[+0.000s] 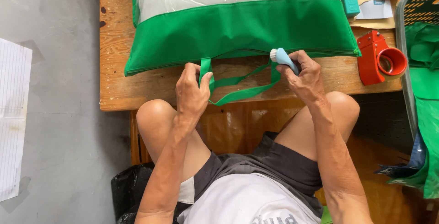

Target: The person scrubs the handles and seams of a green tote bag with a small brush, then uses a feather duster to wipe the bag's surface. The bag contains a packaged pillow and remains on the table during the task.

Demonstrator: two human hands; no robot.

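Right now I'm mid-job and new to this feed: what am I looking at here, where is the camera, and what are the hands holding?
There is one picture, taken from a camera worn on a person's head and looking down past their knees at a wooden table. No machine is involved, just two bare hands. On the table lies a big green fabric bag with a clear plastic top panel. The left hand pinches one end of the bag's green strap handle. The right hand grips a small light-blue tool with a white tip near the bag's edge. A red tape dispenser sits to the right, beside a grey basket with green fabric.
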